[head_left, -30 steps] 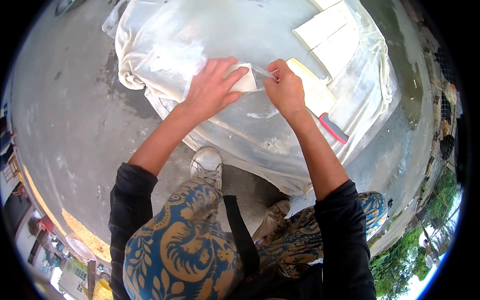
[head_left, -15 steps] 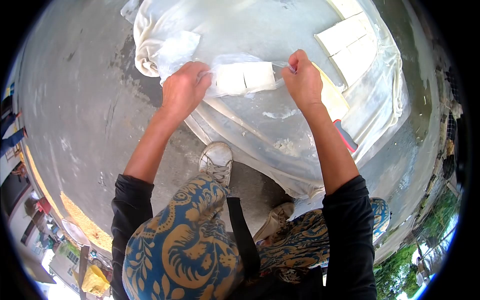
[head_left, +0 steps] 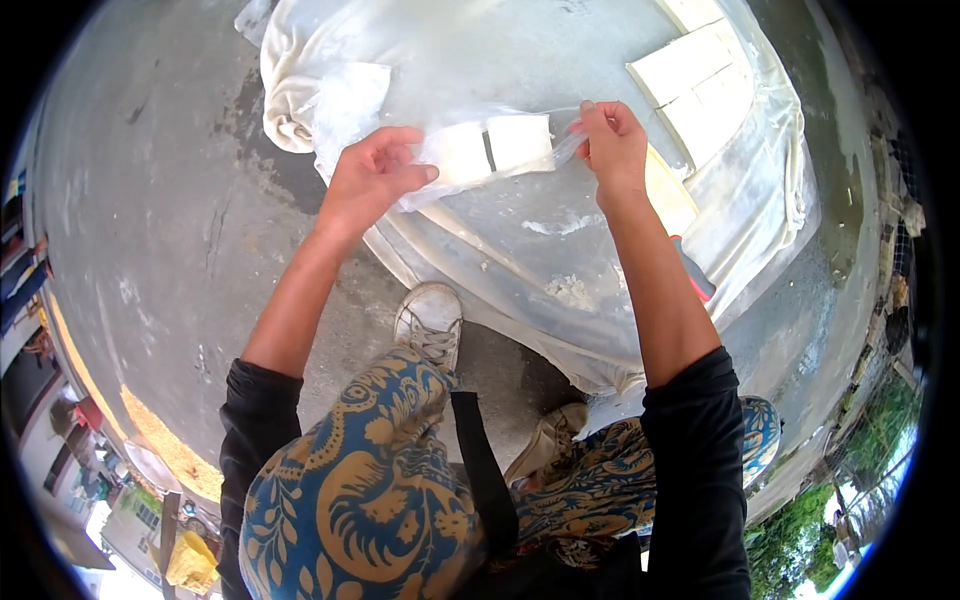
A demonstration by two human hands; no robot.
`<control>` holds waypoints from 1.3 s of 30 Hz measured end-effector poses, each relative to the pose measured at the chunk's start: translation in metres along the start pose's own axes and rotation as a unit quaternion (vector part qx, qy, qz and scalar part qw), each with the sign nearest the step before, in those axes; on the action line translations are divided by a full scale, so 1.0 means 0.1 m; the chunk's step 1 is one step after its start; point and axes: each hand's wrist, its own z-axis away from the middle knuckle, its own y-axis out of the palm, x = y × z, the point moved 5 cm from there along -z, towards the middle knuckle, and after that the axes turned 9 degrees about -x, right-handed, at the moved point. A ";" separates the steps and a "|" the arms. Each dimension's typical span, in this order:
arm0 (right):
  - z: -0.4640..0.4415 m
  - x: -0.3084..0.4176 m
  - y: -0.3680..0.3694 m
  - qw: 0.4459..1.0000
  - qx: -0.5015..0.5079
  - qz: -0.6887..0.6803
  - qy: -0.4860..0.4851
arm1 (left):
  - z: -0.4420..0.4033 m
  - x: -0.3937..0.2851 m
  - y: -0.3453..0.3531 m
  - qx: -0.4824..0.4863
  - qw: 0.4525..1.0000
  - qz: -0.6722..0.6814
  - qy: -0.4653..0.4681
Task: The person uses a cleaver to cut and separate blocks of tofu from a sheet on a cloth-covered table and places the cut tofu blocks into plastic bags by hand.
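A clear plastic bag (head_left: 565,146) lies in front of me with two white rectangular blocks (head_left: 519,141) inside, a dark narrow gap between them. My left hand (head_left: 372,182) is at the bag's left end, thumb and fingers apart, resting against the plastic. At the other end, my right hand (head_left: 615,148) pinches the bag's edge between thumb and fingers. Further right, larger cut white slabs (head_left: 695,90) lie on a plastic-covered sheet. Beside my right forearm shows a red and grey handle (head_left: 692,268); the rest of that tool is hidden.
A pale flat strip (head_left: 670,195) lies beyond my right wrist. A crumpled plastic piece (head_left: 350,100) sits at the sheet's left, near bunched cloth (head_left: 285,105). White crumbs (head_left: 570,292) dot the sheet. My shoe (head_left: 430,320) stands on the concrete at its edge.
My left hand has loosened from a closed grip to spread fingers. The blocks have tilted slightly, and the gap between them is wider. My right hand has shifted slightly right, still pinching plastic.
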 end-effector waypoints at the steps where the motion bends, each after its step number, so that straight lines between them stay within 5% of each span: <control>1: 0.04 -0.03 0.00 0.994 0.022 -0.078 0.067 | -0.02 0.01 -0.02 -0.001 1.000 0.000 -0.001; 3: 0.09 -0.04 0.00 0.978 0.043 -0.154 0.133 | -0.07 0.08 0.00 0.037 0.998 -0.027 -0.053; 6: 0.10 -0.01 0.00 0.992 0.082 -0.031 0.085 | -0.07 0.00 -0.02 -0.004 0.994 0.091 -0.061; 8: 0.12 0.12 -0.02 0.963 0.067 0.200 -0.167 | -0.05 -0.06 -0.03 -0.026 0.989 0.133 -0.059; 12: 0.16 0.20 -0.08 0.939 0.048 0.268 -0.208 | 0.01 -0.10 -0.04 -0.060 0.988 0.143 -0.021; 14: 0.18 0.23 -0.14 0.970 0.011 0.192 -0.152 | 0.05 -0.09 -0.03 -0.046 0.974 0.217 -0.046; 18: 0.24 0.23 -0.16 0.973 -0.001 0.137 -0.185 | 0.07 -0.08 -0.02 0.001 0.931 0.361 -0.051; 23: 0.29 0.32 -0.15 0.988 0.061 -0.137 -0.019 | 0.20 -0.21 -0.07 -0.051 0.940 0.330 -0.065; 33: 0.43 0.56 -0.24 0.989 0.043 -0.139 -0.040 | 0.46 -0.52 -0.30 -0.134 0.961 0.213 0.115; 39: 0.41 0.40 -0.17 0.994 0.049 -0.094 -0.037 | 0.42 -0.42 -0.30 -0.142 0.980 0.073 0.122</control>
